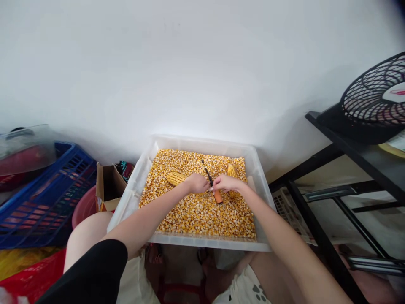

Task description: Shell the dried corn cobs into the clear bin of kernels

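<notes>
Sitting at a translucent tub [218, 242] of loose corn kernels [202, 215] by a white wall [202, 67], you hold your two hands close together over its middle. The fingers of your left hand [196, 183] are curled in; those of your right hand [225, 183] are drawn narrow, thumb toward fingertips, though you cannot tell from this angle whether either set grips anything. A tool with an orange handle [218, 196] and dark shaft lies tilted across the kernels, partly hidden by your right hand, its handle toward the near side and its tip toward the far side. One corn cob [175, 178] lies just left of your left hand; a second cob [232, 169] rests on the far side of your right. To the left stand an open cardboard box [109, 185], a pink basin [85, 207] and a blue crate [41, 211]; to the right, a black fan [360, 95] sits on a dark metal frame [319, 228].
</notes>
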Motion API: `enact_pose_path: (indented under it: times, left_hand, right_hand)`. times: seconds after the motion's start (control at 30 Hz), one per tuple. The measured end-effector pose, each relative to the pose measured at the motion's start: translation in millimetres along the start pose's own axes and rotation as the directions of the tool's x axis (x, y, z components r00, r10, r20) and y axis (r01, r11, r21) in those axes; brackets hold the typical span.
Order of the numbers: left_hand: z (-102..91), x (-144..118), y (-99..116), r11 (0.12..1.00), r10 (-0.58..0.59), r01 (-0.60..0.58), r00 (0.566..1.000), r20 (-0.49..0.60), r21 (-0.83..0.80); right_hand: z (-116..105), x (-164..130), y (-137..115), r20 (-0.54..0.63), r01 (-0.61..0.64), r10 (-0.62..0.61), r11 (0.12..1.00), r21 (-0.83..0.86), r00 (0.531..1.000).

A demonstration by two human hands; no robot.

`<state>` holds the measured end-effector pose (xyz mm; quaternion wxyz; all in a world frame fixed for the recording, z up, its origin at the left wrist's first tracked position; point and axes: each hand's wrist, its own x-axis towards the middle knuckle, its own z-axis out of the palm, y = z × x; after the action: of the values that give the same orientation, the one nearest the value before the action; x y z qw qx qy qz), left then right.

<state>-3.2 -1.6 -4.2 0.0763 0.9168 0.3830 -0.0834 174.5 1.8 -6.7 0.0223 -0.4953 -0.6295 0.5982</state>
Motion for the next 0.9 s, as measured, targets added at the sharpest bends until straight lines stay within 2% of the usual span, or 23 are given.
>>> enact_pose_path:
  times: [0.13, 0.27, 0.43, 0.6, 0.8, 0.9]
  left_hand:
    - [1.2, -2.7, 4.9, 0.998, 0.051, -0.049, 0.998, -0.026, 0.047]
    - [1.4, -4.4, 8.4, 0.997, 0.059, -0.057, 0.998, -0.037, 0.049]
    - [0.6, -1.4, 3.1, 1.0, -0.024, 0.023, 0.999, -0.035, -0.015]
    - [-0.1, 0.6, -2.8, 0.995, -0.059, 0.058, 0.998, -0.012, -0.079]
    - [-1.8, 0.6, -3.4, 0.996, -0.058, 0.058, 0.998, 0.011, -0.064]
    - [-1.4, 1.7, -3.1, 0.995, -0.068, 0.069, 0.997, 0.026, -0.067]
  right_hand:
    - [6.9, 5.0, 1.6, 0.055, 0.007, -0.002, 0.995, -0.097, 0.998]
    - [18.3, 7.5, -2.3, 0.2, 0.123, -0.068, 0.952, -0.281, 0.977]
    - [4.3, -7.0, -5.5, 0.037, 0.183, -0.181, 0.921, -0.344, 0.983]
    - [-10.2, -18.4, -4.4, -0.032, 0.188, -0.213, 0.917, -0.352, 0.977]
    - [-2.3, -17.1, -10.7, -0.121, 0.158, -0.225, 0.898, -0.411, 0.967]
    - [4.0, -22.7, -15.7, -0.134, 0.155, -0.251, 0.855, -0.495, 0.959]
